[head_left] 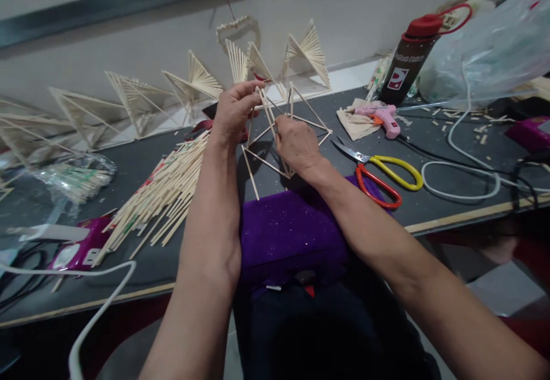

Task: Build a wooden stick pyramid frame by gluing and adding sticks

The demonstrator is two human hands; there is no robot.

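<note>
A frame of thin wooden sticks (267, 164) stands on the dark table in front of me, its sticks joined into triangles. My left hand (236, 110) pinches the top end of a stick at the frame's upper left. Lower and to the right, my right hand (297, 142) has its fingers closed on a wooden stick (268, 110) of the same frame; its fingertips are partly hidden. A purple cloth (292, 231) lies under my forearms at the table's edge. Scissors (373, 171) with one yellow and one red handle rest open right of my right hand.
A heap of loose sticks (165, 194) lies left of my left forearm. Finished-looking fanned stick shapes (129, 105) line the wall. A pink glue gun (384, 117), a dark bottle (408, 62) with a red lid and a white cable (459, 196) are on the right.
</note>
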